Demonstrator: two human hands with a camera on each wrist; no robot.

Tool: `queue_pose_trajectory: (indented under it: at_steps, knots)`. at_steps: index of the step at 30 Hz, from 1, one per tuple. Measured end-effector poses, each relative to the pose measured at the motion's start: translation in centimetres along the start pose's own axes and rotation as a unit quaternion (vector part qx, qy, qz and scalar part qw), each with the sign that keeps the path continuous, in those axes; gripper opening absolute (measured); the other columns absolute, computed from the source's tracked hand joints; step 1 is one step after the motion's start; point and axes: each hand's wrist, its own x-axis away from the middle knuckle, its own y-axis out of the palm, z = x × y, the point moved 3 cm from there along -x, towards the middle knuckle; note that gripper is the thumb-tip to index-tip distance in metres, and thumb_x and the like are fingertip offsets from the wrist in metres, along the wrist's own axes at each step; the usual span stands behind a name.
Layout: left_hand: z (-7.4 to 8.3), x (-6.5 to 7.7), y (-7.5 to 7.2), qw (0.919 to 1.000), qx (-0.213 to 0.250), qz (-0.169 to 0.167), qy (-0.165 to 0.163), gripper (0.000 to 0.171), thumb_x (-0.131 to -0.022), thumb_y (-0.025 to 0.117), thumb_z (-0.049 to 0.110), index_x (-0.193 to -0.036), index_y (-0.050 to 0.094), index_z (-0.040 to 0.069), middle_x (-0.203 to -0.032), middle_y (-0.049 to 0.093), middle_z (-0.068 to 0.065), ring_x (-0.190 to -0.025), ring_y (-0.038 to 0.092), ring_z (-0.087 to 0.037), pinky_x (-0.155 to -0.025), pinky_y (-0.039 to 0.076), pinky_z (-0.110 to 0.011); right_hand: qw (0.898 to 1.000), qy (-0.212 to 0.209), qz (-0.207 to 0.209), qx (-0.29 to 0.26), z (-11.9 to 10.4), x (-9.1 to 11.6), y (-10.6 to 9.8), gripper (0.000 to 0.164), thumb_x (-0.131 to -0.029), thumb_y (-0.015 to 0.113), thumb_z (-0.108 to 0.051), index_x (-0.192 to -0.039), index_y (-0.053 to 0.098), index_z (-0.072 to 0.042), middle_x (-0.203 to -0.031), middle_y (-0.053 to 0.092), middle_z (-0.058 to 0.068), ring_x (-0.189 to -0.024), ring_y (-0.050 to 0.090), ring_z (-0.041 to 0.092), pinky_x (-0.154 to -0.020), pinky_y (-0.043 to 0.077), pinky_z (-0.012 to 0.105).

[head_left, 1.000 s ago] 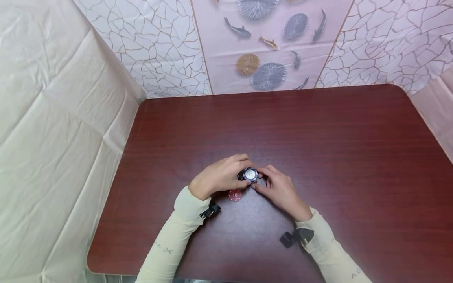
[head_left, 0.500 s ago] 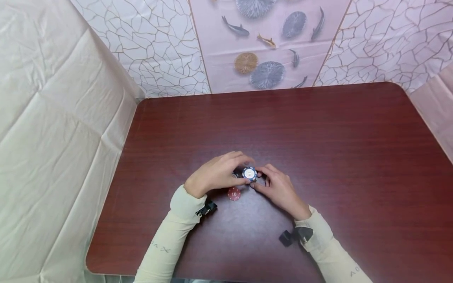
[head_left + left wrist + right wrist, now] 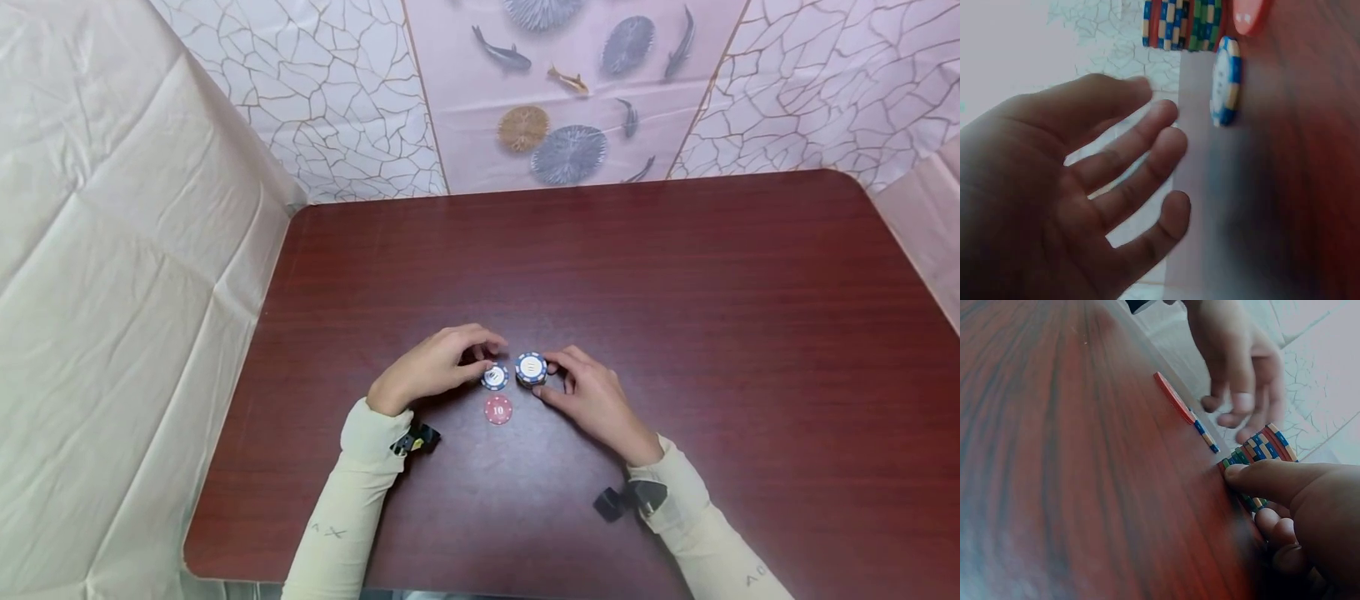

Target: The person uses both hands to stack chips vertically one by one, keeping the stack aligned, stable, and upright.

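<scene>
A stack of poker chips stands on the table, a blue-and-white chip on top; in the left wrist view, the chip stack shows blue, red, green and black edges. My right hand holds its right side, thumb in front and fingers behind. Left of it, a single blue-and-white chip lies flat. My left hand hovers just above and left of that chip, fingers relaxed and nothing held, as the left hand in its own wrist view confirms. A red chip marked 10 lies nearer me.
The dark red wooden table has rounded corners. Pale cloth hangs along its left side, and a patterned backdrop with fish rises behind its far edge. Black straps with small devices sit on both wrists.
My left hand has moved left off the stack, uncovering the single blue-and-white chip beside it. My right hand has stayed at the stack. The red chip has not visibly moved.
</scene>
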Motion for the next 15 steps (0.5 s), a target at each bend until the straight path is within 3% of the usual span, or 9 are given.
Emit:
queue_pose_trajectory:
  at_steps: [6, 15]
  knots:
    - [-0.7, 0.3, 0.4, 0.9988, -0.029, -0.032, -0.023, 0.047, -0.092, 0.080, 0.014, -0.139, 0.069, 0.014, -0.119, 0.066, 0.001, -0.103, 0.061, -0.012, -0.094, 0.051, -0.031, 1.000, 0.001, 0.003, -0.003, 0.1, 0.0, -0.1, 0.044, -0.084, 0.089, -0.021, -0.125, 0.075, -0.009, -0.097, 0.066, -0.003, -0.066, 0.049, 0.002, -0.060, 0.041, 0.029]
    - [-1.4, 0.4, 0.8, 0.9992, -0.009, -0.035, -0.015, 0.039, -0.090, 0.085, 0.018, -0.128, 0.076, 0.018, -0.124, 0.066, 0.002, -0.112, 0.062, -0.013, -0.100, 0.050, -0.034, 1.000, 0.002, -0.003, -0.003, 0.1, 0.0, -0.1, 0.044, -0.084, 0.088, -0.022, -0.125, 0.075, -0.009, -0.099, 0.067, -0.003, -0.066, 0.049, 0.001, -0.062, 0.041, 0.029]
